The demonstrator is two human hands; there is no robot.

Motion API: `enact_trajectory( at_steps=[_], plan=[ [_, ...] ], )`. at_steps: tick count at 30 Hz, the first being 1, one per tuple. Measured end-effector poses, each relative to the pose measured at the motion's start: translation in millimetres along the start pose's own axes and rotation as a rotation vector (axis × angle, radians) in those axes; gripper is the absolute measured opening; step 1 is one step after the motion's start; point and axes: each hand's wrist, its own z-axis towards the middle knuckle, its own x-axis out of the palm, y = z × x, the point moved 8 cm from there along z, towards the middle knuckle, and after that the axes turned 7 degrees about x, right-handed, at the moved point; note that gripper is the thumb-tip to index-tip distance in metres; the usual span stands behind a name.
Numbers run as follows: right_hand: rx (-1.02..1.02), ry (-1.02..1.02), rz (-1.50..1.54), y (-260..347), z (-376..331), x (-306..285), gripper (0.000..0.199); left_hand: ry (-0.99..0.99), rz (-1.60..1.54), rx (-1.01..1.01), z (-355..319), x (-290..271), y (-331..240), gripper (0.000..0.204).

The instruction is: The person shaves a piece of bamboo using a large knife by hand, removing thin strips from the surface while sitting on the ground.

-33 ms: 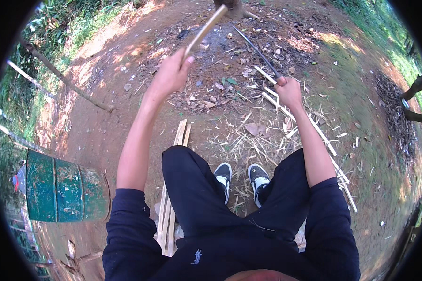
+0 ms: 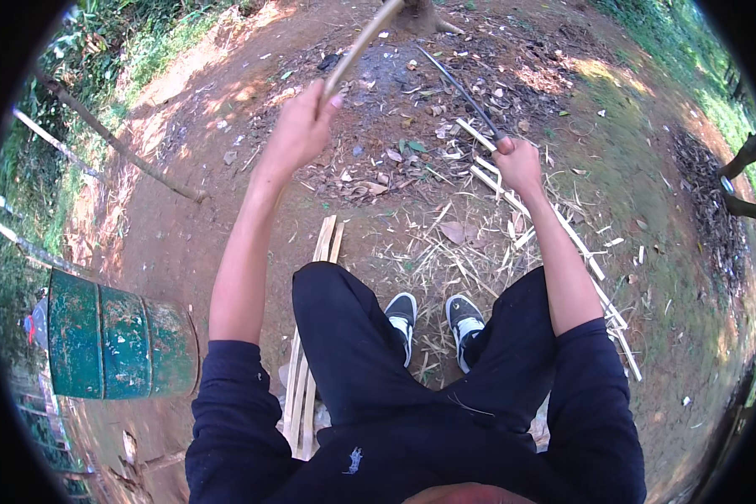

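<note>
Raised ahead on the left, my left hand (image 2: 304,126) is closed round a pale wooden strip (image 2: 363,42), which slants up and away toward the upper edge. My right hand (image 2: 518,164) grips the dark handle of a long-bladed knife (image 2: 462,94), its narrow blade pointing forward and left. Strip and blade are apart. Under and beside my right forearm, several pale split strips (image 2: 595,270) lie on the ground. More long strips (image 2: 307,412) rest beside my left thigh. Thin shavings (image 2: 437,260) are scattered ahead of my shoes.
A worn green metal drum (image 2: 124,340) stands at the left. Thin poles (image 2: 122,147) slant at the upper left. A tree base (image 2: 420,18) rises straight ahead, with dry leaves (image 2: 365,181) on the soil before it. Dark posts (image 2: 743,160) stand at the far right.
My left hand has moved slightly up and left, and the strip's far end now reaches the upper edge of the view. My right hand and the knife stay almost still.
</note>
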Motion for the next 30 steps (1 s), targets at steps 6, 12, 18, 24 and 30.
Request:
enact_trajectory(
  at_steps=[6,12,18,24,30],
  plan=[
    [-0.03,-0.067,0.009,-5.0,7.6,7.0,0.023,-0.568,-0.215,0.236,-36.0,-88.9,-8.0,0.026],
    [-0.031,-0.04,0.087,5.2,-1.6,14.3,0.027,-0.711,-1.102,-0.1,-55.2,-44.2,45.1,0.018],
    [0.161,0.2,0.842,4.4,-14.2,56.6,0.034,-0.647,-1.587,-0.341,-57.7,69.2,36.4,0.023],
    [0.312,0.219,1.291,10.3,-33.0,57.2,0.023,-0.445,-1.843,-0.348,-66.9,146.8,-5.8,0.021],
    [0.334,0.17,1.473,-18.9,1.5,33.3,0.027,0.42,-1.727,0.19,-90.2,164.3,-64.0,0.071]
  ],
)
